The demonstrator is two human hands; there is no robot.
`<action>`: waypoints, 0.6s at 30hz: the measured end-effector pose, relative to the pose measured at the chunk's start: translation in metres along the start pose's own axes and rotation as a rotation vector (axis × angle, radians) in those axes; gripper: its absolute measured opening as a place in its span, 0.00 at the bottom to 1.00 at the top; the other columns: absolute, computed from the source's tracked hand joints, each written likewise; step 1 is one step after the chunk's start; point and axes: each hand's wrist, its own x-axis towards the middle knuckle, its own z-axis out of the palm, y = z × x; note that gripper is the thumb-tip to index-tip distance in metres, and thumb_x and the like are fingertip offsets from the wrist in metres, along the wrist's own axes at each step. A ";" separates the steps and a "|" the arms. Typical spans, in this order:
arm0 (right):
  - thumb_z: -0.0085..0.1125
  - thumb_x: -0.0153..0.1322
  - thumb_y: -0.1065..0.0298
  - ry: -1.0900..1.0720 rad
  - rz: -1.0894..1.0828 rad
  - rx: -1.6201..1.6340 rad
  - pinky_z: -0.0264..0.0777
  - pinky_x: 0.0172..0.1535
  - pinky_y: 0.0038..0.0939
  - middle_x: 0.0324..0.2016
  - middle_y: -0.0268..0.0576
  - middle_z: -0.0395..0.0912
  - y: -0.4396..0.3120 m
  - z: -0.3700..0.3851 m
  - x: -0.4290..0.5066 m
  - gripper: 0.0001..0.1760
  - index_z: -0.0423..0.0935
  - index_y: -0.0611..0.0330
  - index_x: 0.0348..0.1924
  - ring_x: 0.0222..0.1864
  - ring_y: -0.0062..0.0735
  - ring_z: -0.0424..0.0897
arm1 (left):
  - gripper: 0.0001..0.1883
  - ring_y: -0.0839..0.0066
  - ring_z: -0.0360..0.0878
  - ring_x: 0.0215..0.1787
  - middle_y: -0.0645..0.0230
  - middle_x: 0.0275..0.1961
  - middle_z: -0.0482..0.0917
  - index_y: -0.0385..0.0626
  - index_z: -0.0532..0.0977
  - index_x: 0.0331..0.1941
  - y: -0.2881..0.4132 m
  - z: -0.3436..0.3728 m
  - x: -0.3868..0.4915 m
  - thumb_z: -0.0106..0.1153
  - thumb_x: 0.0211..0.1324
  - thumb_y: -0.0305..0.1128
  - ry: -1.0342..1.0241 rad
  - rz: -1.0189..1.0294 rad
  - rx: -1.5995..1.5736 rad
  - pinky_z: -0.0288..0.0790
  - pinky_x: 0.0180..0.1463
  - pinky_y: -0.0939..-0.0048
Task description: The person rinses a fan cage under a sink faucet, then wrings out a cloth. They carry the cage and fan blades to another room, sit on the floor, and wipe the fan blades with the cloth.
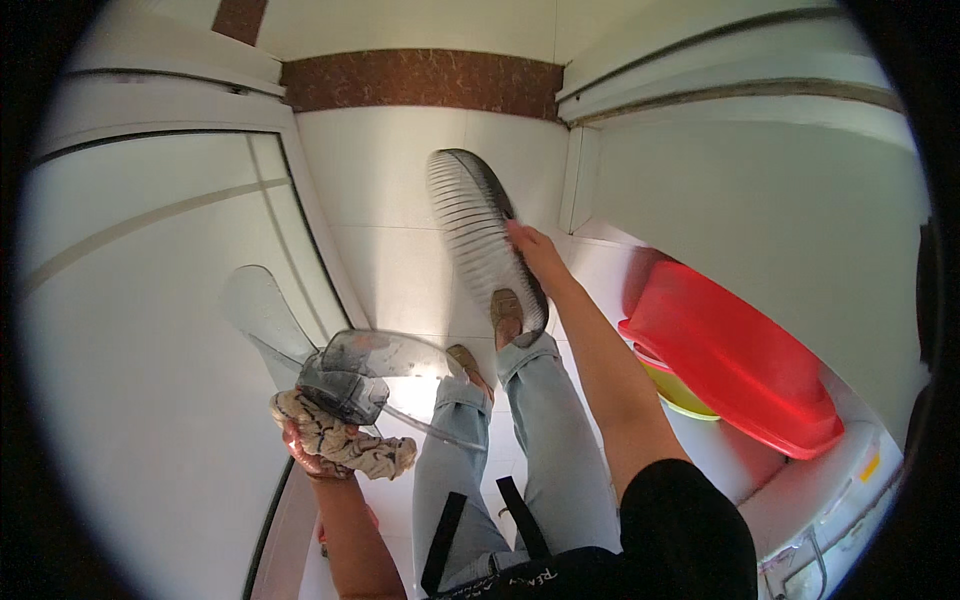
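Note:
My left hand (316, 454) grips a bunched beige patterned cloth (330, 435), low on the left. Against the cloth rests the dark translucent hub of a clear plastic piece with long blade-like arms (349, 382), which looks like a fan blade; one arm reaches up left, others reach right over my legs. My right hand (534, 251) holds the rim of a round fan guard (469, 225), seen at a slant, with a black edge and thin pale ribs. The guard is raised above the floor tiles, and my right foot shows past its lower end.
A white door or panel (150, 285) stands along the left. At the right, a red plastic basin (735, 360) leans over a yellow-green basin (686, 394) beside a white panel (757, 202). A brown marble-like strip (420, 81) crosses the pale tiled floor (375, 165) ahead.

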 end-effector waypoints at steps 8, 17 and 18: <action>0.44 0.73 0.42 -0.220 -0.087 0.725 0.67 0.34 0.23 0.26 0.32 0.73 0.000 -0.039 -0.061 0.24 0.73 0.56 0.37 0.29 0.24 0.72 | 0.29 0.59 0.64 0.61 0.62 0.58 0.70 0.46 0.68 0.55 -0.015 -0.007 0.016 0.51 0.54 0.51 -0.180 0.187 0.043 0.57 0.64 0.53; 0.34 0.74 0.39 -0.458 -0.261 0.712 0.66 0.35 0.24 0.24 0.38 0.72 -0.129 -0.070 -0.165 0.31 0.70 0.61 0.37 0.27 0.27 0.70 | 0.21 0.68 0.76 0.45 0.71 0.50 0.76 0.53 0.72 0.49 -0.026 0.100 -0.017 0.52 0.55 0.51 -0.154 0.243 -0.213 0.74 0.31 0.63; 0.34 0.74 0.40 -0.459 -0.276 0.686 0.66 0.35 0.24 0.24 0.38 0.72 -0.141 -0.073 -0.174 0.30 0.70 0.61 0.37 0.27 0.27 0.70 | 0.19 0.70 0.76 0.46 0.74 0.50 0.77 0.54 0.74 0.48 -0.029 0.105 -0.019 0.52 0.56 0.49 -0.216 0.298 -0.218 0.75 0.34 0.64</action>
